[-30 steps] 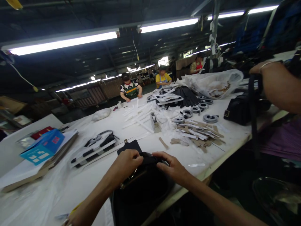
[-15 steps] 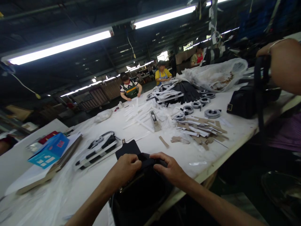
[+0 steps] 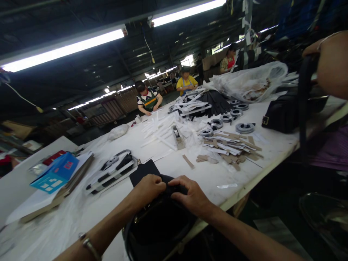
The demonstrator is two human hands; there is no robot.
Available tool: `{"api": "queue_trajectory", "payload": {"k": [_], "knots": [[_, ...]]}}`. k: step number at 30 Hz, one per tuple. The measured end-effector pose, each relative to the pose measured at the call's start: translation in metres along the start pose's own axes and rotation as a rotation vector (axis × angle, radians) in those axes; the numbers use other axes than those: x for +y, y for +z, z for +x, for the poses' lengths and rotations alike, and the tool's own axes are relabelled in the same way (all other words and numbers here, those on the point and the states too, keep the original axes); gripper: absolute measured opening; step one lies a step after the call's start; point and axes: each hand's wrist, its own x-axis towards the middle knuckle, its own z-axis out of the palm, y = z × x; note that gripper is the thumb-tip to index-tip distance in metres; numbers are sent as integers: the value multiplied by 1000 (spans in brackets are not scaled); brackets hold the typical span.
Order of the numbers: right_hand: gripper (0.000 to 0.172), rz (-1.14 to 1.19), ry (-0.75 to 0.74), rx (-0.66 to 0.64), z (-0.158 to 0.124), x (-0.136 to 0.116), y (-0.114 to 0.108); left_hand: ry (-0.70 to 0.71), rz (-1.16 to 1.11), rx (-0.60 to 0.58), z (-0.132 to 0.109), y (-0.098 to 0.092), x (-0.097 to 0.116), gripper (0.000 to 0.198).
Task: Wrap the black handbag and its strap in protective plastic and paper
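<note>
A black handbag (image 3: 160, 221) stands at the near edge of the white table, its dark flap (image 3: 145, 171) folded out on the far side. My left hand (image 3: 149, 188) is closed on the bag's upper edge, fingers curled in a pinch. Just right of it, my right hand (image 3: 187, 194) grips the same edge between thumb and fingers. The two hands almost meet over the bag's top. What lies under the fingertips is hidden, and the bag's lower part is too dark to make out.
Left lie a blue box (image 3: 56, 172) on stacked boards and a wrapped black-and-white bundle (image 3: 112, 172). Ahead are a tape dispenser (image 3: 178, 137), card strips (image 3: 231, 148) and tape rolls (image 3: 244, 127). At right, a co-worker's hand (image 3: 333, 65) holds a strap above another black bag (image 3: 282, 112). Other people work beyond.
My right hand has moved slightly left along the bag's edge, closer to my left hand. The view has shifted a little, and a bracelet on my left wrist now shows.
</note>
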Motion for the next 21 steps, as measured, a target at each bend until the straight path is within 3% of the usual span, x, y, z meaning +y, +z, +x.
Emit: {"api": "queue_trajectory", "payload": {"k": [6,10,15,18,21], "knots": [[30,12,14,27,2,2,6,13,21,118,-1,18,5,20],[31,124,73,40,3,7,3,39,-31,108,-4,23,5,23],[31,382,211,-65,11,15,-11,200,-143,186,-15,28,1,14],[29,377,261,-137,18,10,-18,175,18,215,-16,36,0,16],[27,210,212,-149,25,-1,-22,102,239,201,-14,40,2,23]]}}
